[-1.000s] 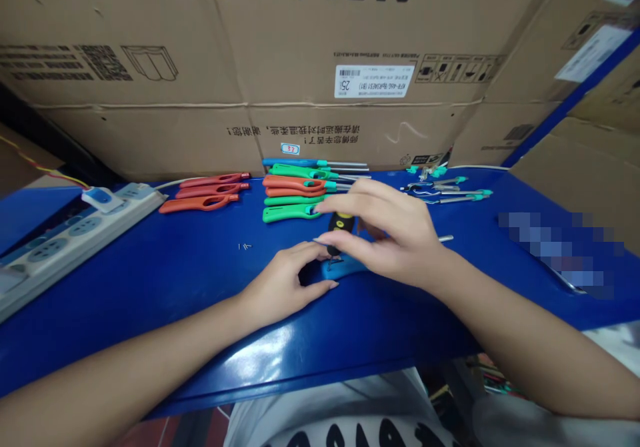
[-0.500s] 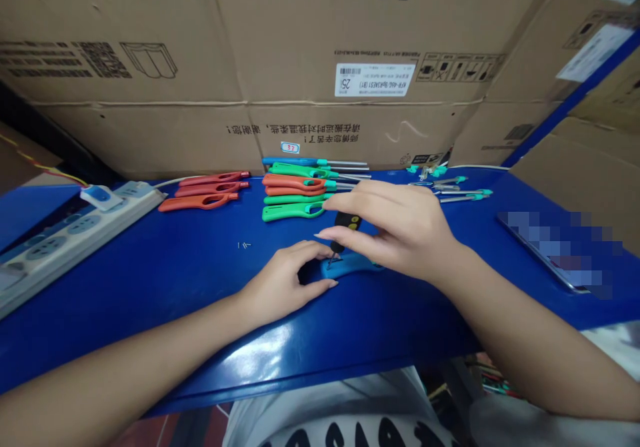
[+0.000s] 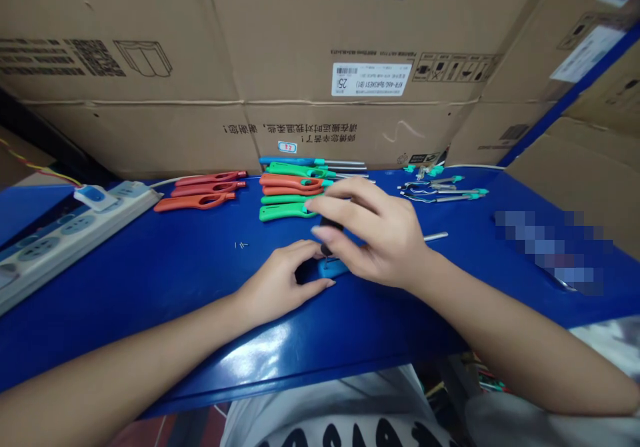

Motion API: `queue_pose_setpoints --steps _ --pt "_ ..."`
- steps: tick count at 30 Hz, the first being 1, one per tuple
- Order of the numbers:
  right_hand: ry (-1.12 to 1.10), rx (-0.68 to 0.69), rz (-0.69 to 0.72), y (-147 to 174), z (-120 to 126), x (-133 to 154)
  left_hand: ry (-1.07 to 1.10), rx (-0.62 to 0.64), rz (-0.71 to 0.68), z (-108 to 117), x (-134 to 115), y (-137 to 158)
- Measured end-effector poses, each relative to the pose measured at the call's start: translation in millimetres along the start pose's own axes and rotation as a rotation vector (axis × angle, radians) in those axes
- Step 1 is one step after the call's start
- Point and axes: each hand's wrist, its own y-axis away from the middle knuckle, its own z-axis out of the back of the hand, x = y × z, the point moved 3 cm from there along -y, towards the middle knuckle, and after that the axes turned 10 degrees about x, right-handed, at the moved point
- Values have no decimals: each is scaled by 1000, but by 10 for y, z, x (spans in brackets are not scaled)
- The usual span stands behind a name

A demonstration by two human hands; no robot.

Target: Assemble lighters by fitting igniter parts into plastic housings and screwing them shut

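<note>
A blue lighter [image 3: 332, 269] lies flat on the table in front of me, its long metal tube [image 3: 437, 236] sticking out to the right beyond my wrist. My left hand [image 3: 275, 284] steadies the near end, with thumb and fingers on either side. In my right hand [image 3: 383, 234] is a screwdriver with a short black handle [image 3: 327, 228], held nearly upright. Its tip meets the lighter's left end. My right hand hides the lighter's middle. Several tiny screws [image 3: 241, 245] lie left of the hands.
Behind my hands are stacked green, orange and blue lighters [image 3: 285, 212], with red lighter casings [image 3: 200, 200] to their left. Metal tubes with wires [image 3: 445, 194] lie at the right, near a blurred phone [image 3: 550, 250]. A power strip [image 3: 75, 230] stands left; a cardboard wall [image 3: 240, 87] rises behind.
My right hand has shifted left and lower with the screwdriver, which now stands more upright. The lighter's metal tube has come into sight beyond the hand. My left hand stays at the lighter's end.
</note>
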Motion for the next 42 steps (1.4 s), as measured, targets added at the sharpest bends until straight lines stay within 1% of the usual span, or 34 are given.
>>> queue_pose_setpoints --steps 3,4,5,7,9,10,11,13,15,17,19,21,23,26,30,34,36,38,40,42 --pt "-275 119 -101 -30 -22 -36 5 6 -11 15 -20 -12" --pt "-339 138 -115 -38 -32 -40 6 2 -13 19 -23 -13" --pt "-359 127 -119 -43 -39 -41 7 -1 -12 20 -24 -13" --pt "-285 36 -121 -36 -47 -45 10 -2 -6 17 -19 -10" --pt "-131 -78 -116 -9 -53 -50 12 -2 -7 13 -17 -5" --pt "-61 -110 -113 7 -58 -54 14 -1 -9 12 -19 -4" --pt "-14 -115 -106 19 -65 -59 19 0 -13 13 -23 -5" --pt "-13 -53 -71 26 -77 -68 30 8 -20 17 -36 -10" --pt "-149 58 -41 14 -86 -73 31 8 -29 23 -47 -17" --pt "-332 141 -46 -3 -95 -72 28 -1 -29 27 -44 -20" --pt "-427 123 -62 -13 -93 -65 31 -4 -18 22 -23 -17" --pt "-406 60 -53 -10 -93 -43 36 2 -5 8 5 -9" --pt "-338 20 -29 0 -102 -6 32 -2 -3 -3 24 -2" --pt "-229 41 -37 16 -125 57 27 -19 -9 -8 8 1" --pt "-56 64 -72 36 -126 154 46 -21 -6 2 -85 -10" --pt "39 91 -52 59 -134 258 7 -23 -9 -13 -172 -6" --pt "28 95 -57 58 -148 285 -32 -14 -23 -41 -193 1" --pt "-8 92 -108 39 -160 266 -60 2 -27 -64 -202 7" --pt "-87 69 -174 9 -148 194 -89 25 -10 -55 -211 14" --pt "-206 11 -229 -17 -82 68 -134 54 37 4 -224 32"
